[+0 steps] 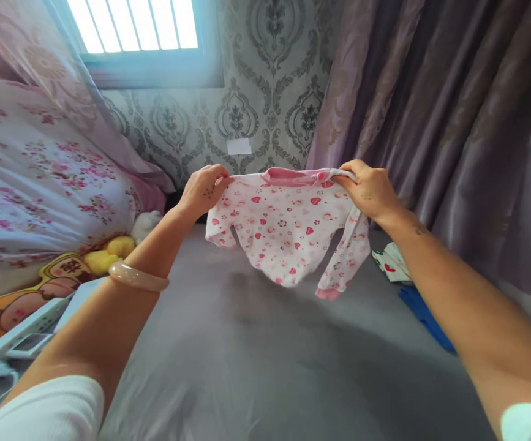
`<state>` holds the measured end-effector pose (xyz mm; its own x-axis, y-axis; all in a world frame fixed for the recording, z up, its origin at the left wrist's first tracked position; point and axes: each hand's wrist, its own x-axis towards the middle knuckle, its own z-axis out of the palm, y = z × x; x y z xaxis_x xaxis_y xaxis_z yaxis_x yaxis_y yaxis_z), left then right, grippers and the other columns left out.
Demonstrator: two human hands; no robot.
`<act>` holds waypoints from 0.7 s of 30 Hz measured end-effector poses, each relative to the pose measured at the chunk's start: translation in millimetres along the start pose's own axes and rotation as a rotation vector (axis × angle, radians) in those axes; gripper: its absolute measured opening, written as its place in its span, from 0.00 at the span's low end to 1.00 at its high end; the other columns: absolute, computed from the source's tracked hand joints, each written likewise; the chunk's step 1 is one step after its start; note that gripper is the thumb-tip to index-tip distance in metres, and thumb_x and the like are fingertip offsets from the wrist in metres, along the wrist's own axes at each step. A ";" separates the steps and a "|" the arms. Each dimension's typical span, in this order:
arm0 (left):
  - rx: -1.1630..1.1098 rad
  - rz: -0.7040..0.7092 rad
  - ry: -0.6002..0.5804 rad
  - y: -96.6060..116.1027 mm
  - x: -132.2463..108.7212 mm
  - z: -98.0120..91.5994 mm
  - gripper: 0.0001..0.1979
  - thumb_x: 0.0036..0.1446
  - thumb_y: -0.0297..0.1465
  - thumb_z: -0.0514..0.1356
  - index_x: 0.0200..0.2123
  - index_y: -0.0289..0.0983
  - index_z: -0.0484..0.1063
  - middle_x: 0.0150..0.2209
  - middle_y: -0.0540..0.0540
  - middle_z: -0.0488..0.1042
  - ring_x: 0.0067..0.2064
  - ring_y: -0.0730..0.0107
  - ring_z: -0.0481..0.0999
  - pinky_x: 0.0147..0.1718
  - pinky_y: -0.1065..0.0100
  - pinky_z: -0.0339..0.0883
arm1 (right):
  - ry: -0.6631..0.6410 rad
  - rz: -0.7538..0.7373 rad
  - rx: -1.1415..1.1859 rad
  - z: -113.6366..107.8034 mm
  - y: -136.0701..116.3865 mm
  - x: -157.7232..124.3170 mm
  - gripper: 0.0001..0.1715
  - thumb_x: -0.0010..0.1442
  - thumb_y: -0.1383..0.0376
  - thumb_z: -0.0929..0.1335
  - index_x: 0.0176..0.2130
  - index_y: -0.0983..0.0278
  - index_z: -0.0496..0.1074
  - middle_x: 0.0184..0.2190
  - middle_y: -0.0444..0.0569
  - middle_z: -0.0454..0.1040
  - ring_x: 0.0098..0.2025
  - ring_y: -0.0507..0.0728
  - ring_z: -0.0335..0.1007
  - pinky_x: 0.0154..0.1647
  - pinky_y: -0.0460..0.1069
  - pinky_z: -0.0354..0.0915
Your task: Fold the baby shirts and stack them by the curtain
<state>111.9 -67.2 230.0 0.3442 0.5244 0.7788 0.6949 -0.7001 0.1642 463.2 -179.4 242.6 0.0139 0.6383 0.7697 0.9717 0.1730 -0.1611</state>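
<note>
A small long-sleeved baby top (283,229), white with pink hearts and flowers, hangs stretched between my two hands above the bed. Its pink neckband (288,177) runs along the upper edge, and a pink cuff (328,294) shows at the end of the right-hand sleeve. My left hand (204,191) pinches the left shoulder, with fingers closed on the cloth. At the other shoulder, my right hand (370,188) grips the fabric between thumb and fingers. The sleeve on the left is folded back and its end is hard to see.
Grey sheet (247,355) covers the bed below. On the right lie a folded white patterned cloth (392,263) and a blue cloth (425,318). Cartoon cushions (21,300), a yellow plush (109,256) and a white power strip (17,334) are at left. Purple curtains (467,153) hang at right.
</note>
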 end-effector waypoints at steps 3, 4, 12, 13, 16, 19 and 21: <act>0.013 -0.037 -0.001 -1.7 -0.9 1.8 0.11 0.56 0.38 0.56 0.35 0.38 0.74 0.34 0.45 0.74 0.34 0.67 0.69 0.36 0.67 0.63 | -0.023 0.030 0.031 1.5 0.8 0.8 0.27 0.59 0.41 0.64 0.40 0.58 0.76 0.30 0.50 0.78 0.34 0.60 0.72 0.33 0.51 0.61; 0.006 -0.052 -0.002 -0.8 -1.6 1.6 0.11 0.56 0.38 0.56 0.35 0.38 0.73 0.33 0.45 0.73 0.34 0.67 0.69 0.36 0.67 0.63 | -0.021 0.033 0.046 1.6 0.7 1.4 0.27 0.59 0.41 0.64 0.39 0.59 0.77 0.29 0.50 0.78 0.33 0.60 0.72 0.32 0.51 0.61; -0.088 -0.160 0.012 18.3 -7.7 -10.3 0.11 0.57 0.37 0.55 0.36 0.37 0.72 0.20 0.50 0.67 0.30 0.66 0.69 0.33 0.67 0.62 | 0.033 -0.016 0.034 -6.7 -7.5 0.6 0.25 0.62 0.46 0.64 0.42 0.61 0.76 0.31 0.51 0.77 0.35 0.60 0.72 0.33 0.52 0.60; -0.084 -0.149 0.033 19.4 -9.0 -12.7 0.10 0.57 0.37 0.55 0.36 0.38 0.72 0.22 0.50 0.69 0.31 0.66 0.69 0.34 0.67 0.62 | 0.043 -0.020 0.007 -9.4 -10.0 -2.1 0.24 0.63 0.47 0.63 0.43 0.61 0.75 0.33 0.52 0.77 0.36 0.61 0.72 0.33 0.52 0.60; -0.055 -0.101 0.072 22.2 -16.0 -22.7 0.11 0.58 0.37 0.55 0.38 0.37 0.72 0.28 0.47 0.71 0.35 0.66 0.70 0.36 0.67 0.63 | 0.051 -0.050 -0.075 -20.2 -19.6 -15.1 0.23 0.65 0.48 0.61 0.47 0.60 0.73 0.39 0.54 0.78 0.39 0.62 0.72 0.34 0.52 0.59; -0.018 -0.042 0.071 28.2 -28.4 -38.8 0.12 0.60 0.37 0.54 0.40 0.36 0.72 0.33 0.45 0.71 0.39 0.65 0.71 0.40 0.66 0.63 | 0.036 -0.094 -0.171 -33.2 -29.4 -32.2 0.24 0.68 0.48 0.58 0.48 0.60 0.72 0.43 0.55 0.77 0.39 0.61 0.72 0.33 0.51 0.57; 0.018 -0.008 0.074 35.2 -38.0 -53.1 0.12 0.62 0.37 0.54 0.42 0.36 0.72 0.36 0.44 0.70 0.41 0.64 0.70 0.43 0.65 0.62 | 0.032 -0.122 -0.267 -42.6 -34.2 -43.3 0.26 0.68 0.48 0.56 0.48 0.60 0.72 0.44 0.54 0.77 0.39 0.61 0.72 0.30 0.51 0.56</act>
<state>89.7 -137.5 238.4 0.2915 0.4923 0.8202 0.7088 -0.6869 0.1603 439.4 -244.9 241.1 -0.1031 0.6000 0.7933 0.9943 0.0404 0.0986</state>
